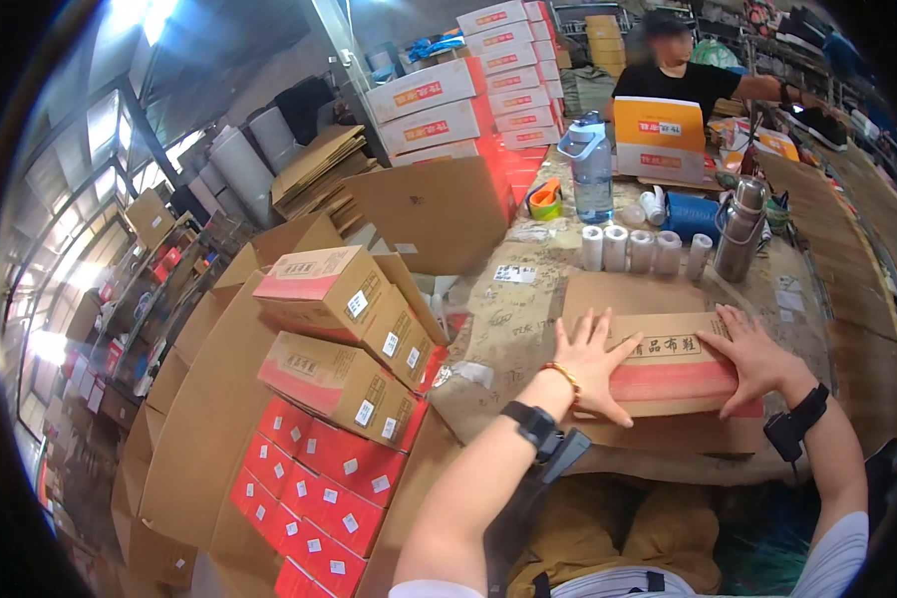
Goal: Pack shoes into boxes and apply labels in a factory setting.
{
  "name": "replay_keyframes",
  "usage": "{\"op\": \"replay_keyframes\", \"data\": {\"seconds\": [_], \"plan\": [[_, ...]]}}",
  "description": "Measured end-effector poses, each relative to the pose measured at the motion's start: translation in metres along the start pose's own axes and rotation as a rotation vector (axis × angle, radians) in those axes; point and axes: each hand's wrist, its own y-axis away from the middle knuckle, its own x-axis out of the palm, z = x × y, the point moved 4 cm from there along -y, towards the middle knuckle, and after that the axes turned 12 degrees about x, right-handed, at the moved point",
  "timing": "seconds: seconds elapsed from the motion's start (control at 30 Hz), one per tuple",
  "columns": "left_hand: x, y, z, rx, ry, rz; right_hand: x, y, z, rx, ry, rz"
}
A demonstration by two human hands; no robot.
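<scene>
In front of me on the table lies a brown and red cardboard shoebox (676,383). My left hand (594,365) rests on its left end with the fingers spread. My right hand (755,361) spans the right end, its fingers also apart. Flat brown cardboard (618,294) shows beyond the box, and more sticks out below its near edge. Each wrist carries a black strap. Behind the cardboard stands a row of several white rolls (640,251).
A large open carton (194,439) at my left holds red boxes (334,508) with brown shoeboxes (334,379) on top. A steel flask (742,229), a blue water bottle (593,179) and a tape dispenser (545,199) stand on the table. Across it works a person (673,75).
</scene>
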Motion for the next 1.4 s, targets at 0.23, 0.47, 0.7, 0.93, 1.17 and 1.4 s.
{"op": "replay_keyframes", "data": {"seconds": [0.23,0.47,0.7,0.93,1.17,1.4], "plan": [[-0.009,-0.017,0.002,-0.017,0.176,0.249,-0.001,-0.015,-0.013,-0.058,-0.252,0.093],[0.01,0.005,-0.013,0.006,0.0,-0.039,0.04,-0.002,-0.009,-0.09,-0.063,-0.28],[0.062,0.052,-0.003,-0.161,0.495,-1.071,0.094,0.042,-0.021,0.243,-1.537,-0.655],[0.097,0.065,-0.024,-0.111,1.578,-0.897,0.137,0.074,-0.048,0.191,-1.746,0.101],[0.023,0.103,-0.021,-0.158,1.683,-0.913,0.129,0.075,-0.021,0.209,-2.006,-0.042],[0.059,0.163,-0.043,-0.051,1.755,-1.498,0.146,0.051,0.104,-0.074,-2.335,-0.068]]}}
